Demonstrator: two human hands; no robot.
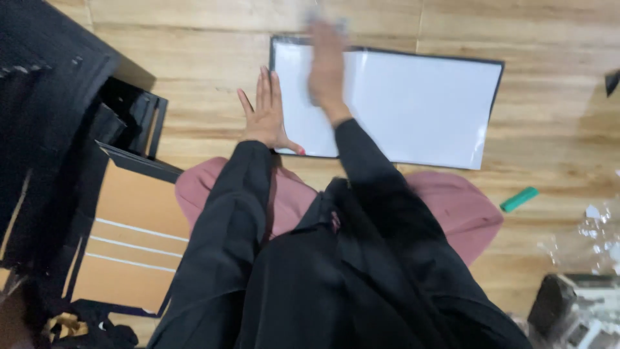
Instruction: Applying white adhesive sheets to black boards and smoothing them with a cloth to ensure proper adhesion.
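Observation:
A white board with a thin black frame (413, 103) lies flat on the wooden floor in front of me. My left hand (265, 113) rests flat, fingers spread, on the floor at the board's near left corner, its thumb touching the frame. My right hand (327, 61) is blurred over the board's left part near the far edge; what it holds, if anything, is too blurred to tell. Both arms wear black sleeves, and my knees in pink cloth (452, 207) show below.
A stack of black frames and brown backing boards (129, 213) stands at the left. A green marker-like stick (518, 200) lies on the floor at right. Clear plastic wrap (588, 239) and a dark box (575, 310) sit at the lower right.

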